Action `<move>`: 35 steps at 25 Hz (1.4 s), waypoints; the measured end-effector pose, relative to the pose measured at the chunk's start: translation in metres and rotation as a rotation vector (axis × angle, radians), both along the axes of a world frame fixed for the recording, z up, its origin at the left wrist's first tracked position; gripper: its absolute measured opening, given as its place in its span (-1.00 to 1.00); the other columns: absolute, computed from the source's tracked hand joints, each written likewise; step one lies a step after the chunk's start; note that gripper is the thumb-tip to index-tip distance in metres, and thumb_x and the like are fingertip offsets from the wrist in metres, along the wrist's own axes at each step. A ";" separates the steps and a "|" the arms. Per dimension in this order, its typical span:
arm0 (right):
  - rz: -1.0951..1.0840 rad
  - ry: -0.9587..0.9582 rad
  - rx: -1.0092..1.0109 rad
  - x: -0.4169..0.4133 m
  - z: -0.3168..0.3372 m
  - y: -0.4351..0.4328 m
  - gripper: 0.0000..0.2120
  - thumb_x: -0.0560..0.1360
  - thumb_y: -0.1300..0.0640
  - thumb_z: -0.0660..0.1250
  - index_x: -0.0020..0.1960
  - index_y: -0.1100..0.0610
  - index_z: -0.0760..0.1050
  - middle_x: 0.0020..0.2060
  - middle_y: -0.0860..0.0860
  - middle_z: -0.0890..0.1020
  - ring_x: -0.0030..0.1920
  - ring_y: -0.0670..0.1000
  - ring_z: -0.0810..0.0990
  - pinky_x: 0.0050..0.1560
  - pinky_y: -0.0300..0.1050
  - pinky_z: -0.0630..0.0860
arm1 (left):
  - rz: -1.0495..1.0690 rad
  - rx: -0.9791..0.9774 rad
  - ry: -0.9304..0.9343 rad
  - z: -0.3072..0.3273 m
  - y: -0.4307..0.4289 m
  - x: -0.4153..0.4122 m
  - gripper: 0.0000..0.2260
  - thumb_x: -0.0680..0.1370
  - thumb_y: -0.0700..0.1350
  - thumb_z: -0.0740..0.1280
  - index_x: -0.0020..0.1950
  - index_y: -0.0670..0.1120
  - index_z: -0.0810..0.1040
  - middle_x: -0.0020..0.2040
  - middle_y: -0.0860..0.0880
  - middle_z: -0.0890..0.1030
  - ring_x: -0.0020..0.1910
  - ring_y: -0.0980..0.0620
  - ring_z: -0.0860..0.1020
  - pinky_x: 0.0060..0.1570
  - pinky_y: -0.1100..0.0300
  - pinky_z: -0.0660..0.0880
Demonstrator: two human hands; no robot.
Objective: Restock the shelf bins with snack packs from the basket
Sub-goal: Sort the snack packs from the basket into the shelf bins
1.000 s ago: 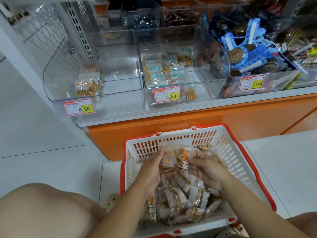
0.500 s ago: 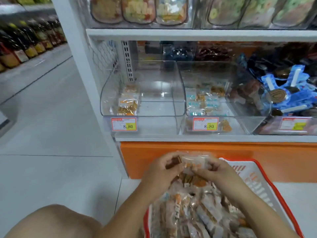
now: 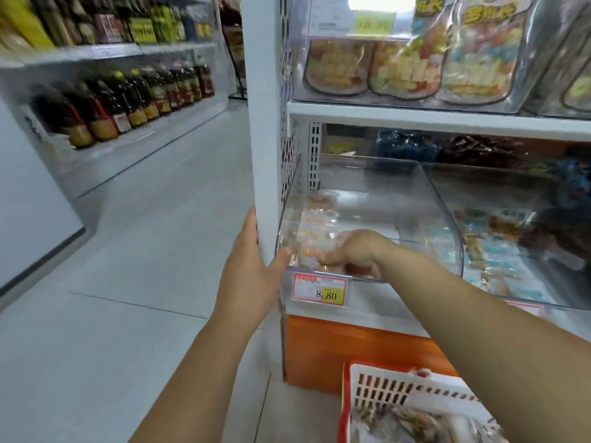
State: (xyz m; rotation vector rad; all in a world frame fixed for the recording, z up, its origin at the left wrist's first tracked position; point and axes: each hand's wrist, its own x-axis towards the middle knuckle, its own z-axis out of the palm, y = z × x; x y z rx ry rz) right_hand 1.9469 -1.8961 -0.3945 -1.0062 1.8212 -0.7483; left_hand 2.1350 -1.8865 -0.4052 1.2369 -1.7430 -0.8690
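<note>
Both hands have left the basket since half a second ago; the view has swung up and left toward the shelf end.

Right hand: reached over the low front lip into the leftmost bin, knuckles up, fingers pointing left and bent down onto the snack packs; seen through the wall and blurred, so I cannot tell whether the grip pinches a pack or only rests on them.

Left hand: grip spread, fingers straight and flat against the white upright; thumb tip touches the bin's front left corner.

Bin: clear hard plastic, rounded front corners, long axis running front to back into the shelf. Packs: small clear crinkled wrappers with orange print, lying in a row along the left wall, row running front to back; long axis of a single pack not resolvable.

Price tag, red and yellow, clipped below the bin front.

Basket on the floor at lower right, near the orange base; white slotted plastic, red rim, more packs inside.
</note>
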 end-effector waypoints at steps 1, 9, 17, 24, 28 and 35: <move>0.053 0.023 0.110 0.000 -0.008 -0.012 -0.69 0.40 0.20 0.53 0.06 0.32 0.57 -0.01 0.21 0.66 -0.06 0.12 0.60 0.00 -0.06 0.55 | 0.003 0.000 0.003 -0.001 -0.003 0.001 -0.45 0.57 -0.02 0.34 0.51 0.18 0.21 0.34 0.15 0.50 0.31 0.11 0.47 0.30 0.00 0.47; 0.177 0.500 0.250 0.013 0.010 -0.022 -0.38 0.38 -0.10 0.52 0.19 0.28 0.37 0.13 0.14 0.60 -0.01 0.12 0.67 0.06 0.01 0.61 | 0.020 -0.005 -0.009 -0.005 -0.010 0.003 -0.49 0.57 -0.03 0.34 0.49 0.14 0.26 0.35 0.15 0.49 0.31 0.17 0.45 0.32 0.05 0.45; -0.268 0.262 -0.943 -0.018 -0.008 0.163 -0.84 0.57 0.11 0.25 0.00 -0.17 0.43 -0.27 0.05 0.54 -0.24 0.16 0.55 -0.25 0.05 0.54 | -0.041 -0.595 0.027 -0.021 0.088 -0.048 -0.68 0.56 -0.13 0.27 0.30 -0.13 0.50 0.14 -0.05 0.54 0.09 0.02 0.51 0.08 0.23 0.48; -0.115 0.368 0.279 -0.112 -0.199 0.310 -0.37 0.45 -0.31 0.28 0.40 -0.02 0.31 0.24 0.02 0.53 0.28 0.12 0.50 0.19 -0.03 0.45 | -0.766 -0.065 -0.597 -0.134 0.187 -0.123 -0.57 0.63 -0.06 0.20 0.51 0.07 0.26 0.48 0.11 0.26 0.43 0.15 0.26 0.43 0.17 0.28; 0.078 0.542 0.439 -0.078 -0.221 0.328 -0.54 0.45 -0.22 0.32 0.15 0.11 0.45 0.10 0.03 0.49 0.16 0.07 0.49 0.03 -0.12 0.44 | -0.676 0.222 -0.588 -0.172 0.220 -0.133 -0.58 0.62 -0.04 0.24 0.49 0.09 0.30 0.39 0.09 0.41 0.27 0.15 0.44 0.25 0.22 0.44; -0.211 0.430 -0.079 -0.080 -0.188 0.338 -0.72 0.49 0.25 0.39 -0.17 -0.07 0.38 -0.26 -0.19 0.49 -0.19 -0.05 0.54 -0.31 -0.41 0.37 | -0.443 1.262 0.014 -0.172 0.222 -0.142 -0.46 0.47 0.39 0.10 0.14 0.02 0.55 0.14 -0.21 0.65 0.09 -0.20 0.63 0.14 -0.09 0.55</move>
